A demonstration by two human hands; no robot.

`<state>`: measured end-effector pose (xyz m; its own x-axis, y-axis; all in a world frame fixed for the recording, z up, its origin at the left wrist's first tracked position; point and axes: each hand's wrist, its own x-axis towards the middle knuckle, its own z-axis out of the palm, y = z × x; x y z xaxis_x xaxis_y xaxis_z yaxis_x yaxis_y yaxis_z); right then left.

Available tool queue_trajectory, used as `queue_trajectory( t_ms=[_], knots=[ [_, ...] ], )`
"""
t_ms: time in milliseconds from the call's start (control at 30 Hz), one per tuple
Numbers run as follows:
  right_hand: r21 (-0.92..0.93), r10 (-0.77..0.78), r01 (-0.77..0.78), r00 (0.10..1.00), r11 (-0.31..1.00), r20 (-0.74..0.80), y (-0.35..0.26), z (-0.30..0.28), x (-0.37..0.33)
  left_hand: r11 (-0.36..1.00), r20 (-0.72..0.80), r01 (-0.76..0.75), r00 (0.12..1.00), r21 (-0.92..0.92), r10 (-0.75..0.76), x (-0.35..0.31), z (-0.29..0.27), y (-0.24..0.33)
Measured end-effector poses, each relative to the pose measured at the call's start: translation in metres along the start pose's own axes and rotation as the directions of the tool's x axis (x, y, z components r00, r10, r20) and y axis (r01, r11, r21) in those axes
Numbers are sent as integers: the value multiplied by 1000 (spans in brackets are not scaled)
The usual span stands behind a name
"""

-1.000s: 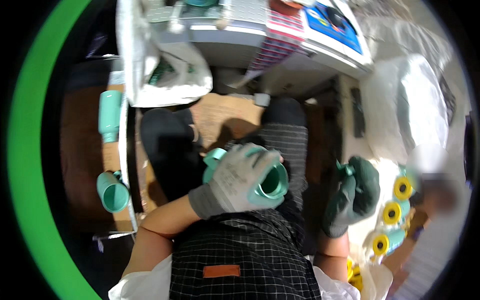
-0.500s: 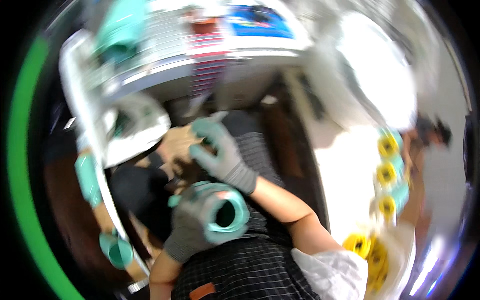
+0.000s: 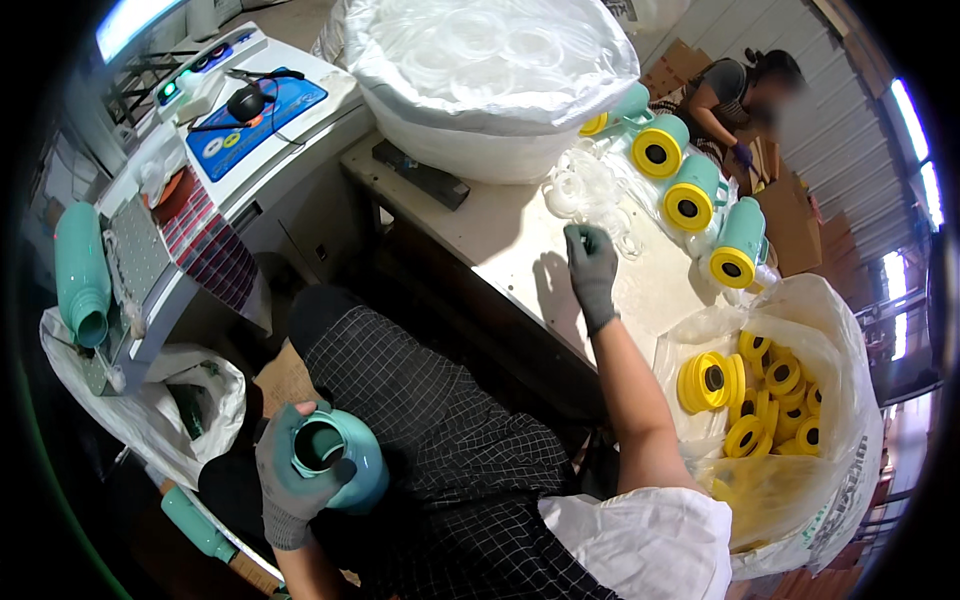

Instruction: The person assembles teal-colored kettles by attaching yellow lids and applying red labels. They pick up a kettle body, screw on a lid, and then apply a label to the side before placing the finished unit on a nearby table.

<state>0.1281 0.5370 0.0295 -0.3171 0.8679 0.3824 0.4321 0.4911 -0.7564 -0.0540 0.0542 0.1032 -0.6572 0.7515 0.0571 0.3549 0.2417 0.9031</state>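
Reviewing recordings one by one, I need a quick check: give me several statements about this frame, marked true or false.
1. The grey-gloved left hand holds a teal, wide-mouthed bottle. True.
2. The translucent plastic bag holds round yellow caps. True.
3. One such cap closes the held bottle. False: its mouth is open.
4. The grey-gloved right hand is inside that bag. False: this hand is over the white table, near clear plastic rings.
5. A checked cloth hangs from the white desk. True.

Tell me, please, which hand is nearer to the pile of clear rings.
Right. The right hand is just beside the pile of clear rings, on the near side; the left hand is much farther away, holding the green bottle.
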Motion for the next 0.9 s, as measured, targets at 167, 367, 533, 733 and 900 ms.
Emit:
queue_trajectory(
  t_ms=[167,367,533,733,900],
  knots=[
    [-466,27,-65,996,883,-86,-9,25,89,999,-80,14,997,49,-10,11,16,14],
    [-455,18,-41,998,890,-55,28,37,97,972,-85,-65,993,227,86,10,22,19],
    [-191,134,-122,990,974,52,52,11,78,985,-92,46,995,165,-31,7,17,13],
    [-149,114,-90,981,985,160,46,16,60,978,-43,-52,997,202,61,14,18,13],
    [-103,187,-173,970,980,152,46,17,53,992,-83,-16,996,126,26,8,17,6]
  ],
)
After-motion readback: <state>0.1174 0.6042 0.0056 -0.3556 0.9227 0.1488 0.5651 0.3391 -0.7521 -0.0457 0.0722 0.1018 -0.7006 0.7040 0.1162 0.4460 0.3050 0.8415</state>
